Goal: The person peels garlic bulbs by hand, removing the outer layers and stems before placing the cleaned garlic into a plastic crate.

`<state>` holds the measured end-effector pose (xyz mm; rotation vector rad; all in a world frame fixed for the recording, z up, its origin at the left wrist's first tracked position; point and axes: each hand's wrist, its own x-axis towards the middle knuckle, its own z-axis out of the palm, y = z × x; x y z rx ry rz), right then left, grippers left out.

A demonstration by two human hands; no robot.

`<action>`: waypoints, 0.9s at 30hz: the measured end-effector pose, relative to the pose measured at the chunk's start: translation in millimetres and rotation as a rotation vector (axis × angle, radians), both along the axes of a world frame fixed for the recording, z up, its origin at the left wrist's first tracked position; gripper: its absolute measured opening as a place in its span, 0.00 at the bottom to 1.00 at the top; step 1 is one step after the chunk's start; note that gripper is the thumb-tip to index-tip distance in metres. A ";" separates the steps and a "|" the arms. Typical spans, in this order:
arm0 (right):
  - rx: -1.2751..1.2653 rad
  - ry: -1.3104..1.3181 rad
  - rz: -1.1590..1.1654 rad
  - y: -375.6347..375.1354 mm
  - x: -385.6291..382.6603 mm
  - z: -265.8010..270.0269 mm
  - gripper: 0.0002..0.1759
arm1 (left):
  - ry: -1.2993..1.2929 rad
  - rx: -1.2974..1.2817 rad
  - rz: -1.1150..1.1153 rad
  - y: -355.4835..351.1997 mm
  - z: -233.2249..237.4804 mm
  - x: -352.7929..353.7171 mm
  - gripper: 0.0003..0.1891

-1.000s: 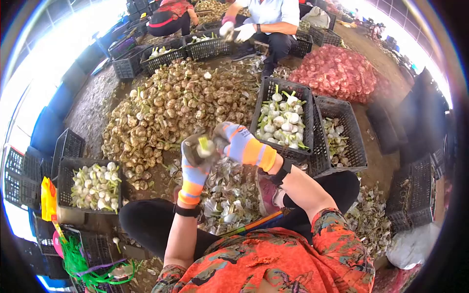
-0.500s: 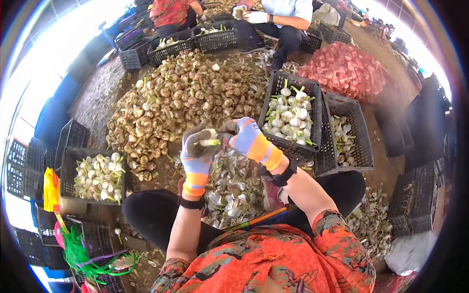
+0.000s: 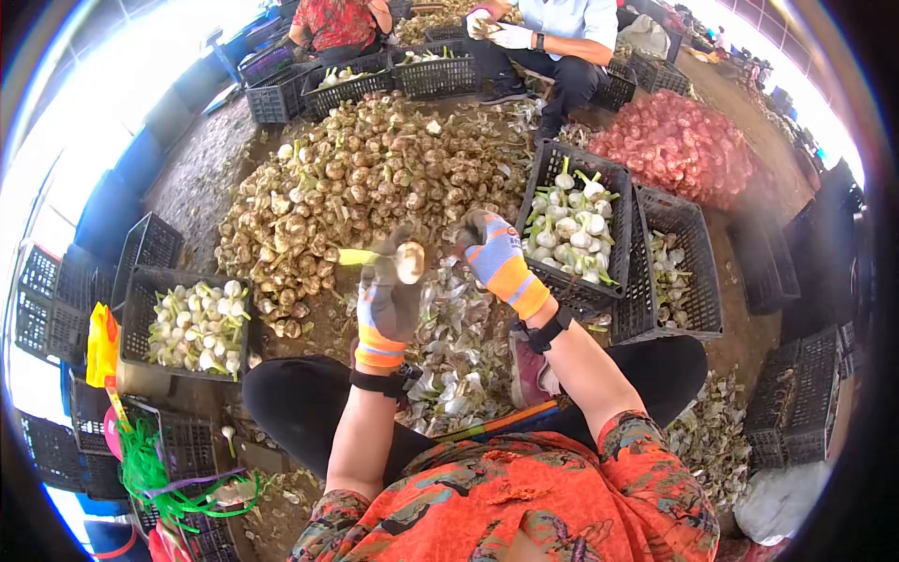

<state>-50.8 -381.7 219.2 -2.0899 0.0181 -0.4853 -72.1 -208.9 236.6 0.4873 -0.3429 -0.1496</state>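
My left hand (image 3: pixel 389 295), in a grey-palmed glove with a striped cuff, is closed around a garlic bulb (image 3: pixel 409 263). The bulb's pale round end faces right and its green stem sticks out to the left. To the right, apart from the bulb, my right hand (image 3: pixel 494 258) wears a matching glove. Its fingers are curled in, and whatever they hold is hidden. Beyond both hands spreads a large pile of brown, unpeeled garlic (image 3: pixel 375 178). Papery garlic skins (image 3: pixel 454 328) cover the ground below the hands.
A black crate (image 3: pixel 626 225) of cleaned garlic stands right of my hands, beside another crate (image 3: pixel 707 272) with smaller pieces. On the left is a further crate of garlic (image 3: pixel 136 318). A red net sack (image 3: pixel 679 150) lies behind. Two people (image 3: pixel 562 37) sit across the pile.
My hands have moved apart. The left hand has turned the garlic so its stem points left, and the right hand has drawn off rightward. The whole view has shifted slightly.
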 end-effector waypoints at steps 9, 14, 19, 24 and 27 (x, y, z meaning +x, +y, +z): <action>0.563 0.324 0.332 22.9 -35.5 50.9 0.13 | 0.042 0.259 0.219 -3.3 -10.6 2.8 0.13; 0.289 0.184 0.284 27.5 -21.0 27.9 0.10 | -0.236 0.599 0.513 -12.8 -15.7 -1.9 0.10; 0.054 0.177 0.210 26.9 -18.3 22.7 0.14 | -0.167 0.470 0.370 -12.0 -17.8 -1.3 0.12; -0.214 0.182 0.052 5.0 -3.6 10.5 0.20 | -0.057 0.178 0.137 -9.9 -0.7 -2.5 0.14; 0.248 0.109 0.130 0.3 -8.2 7.3 0.16 | -0.088 0.121 0.125 -8.2 5.5 -0.4 0.15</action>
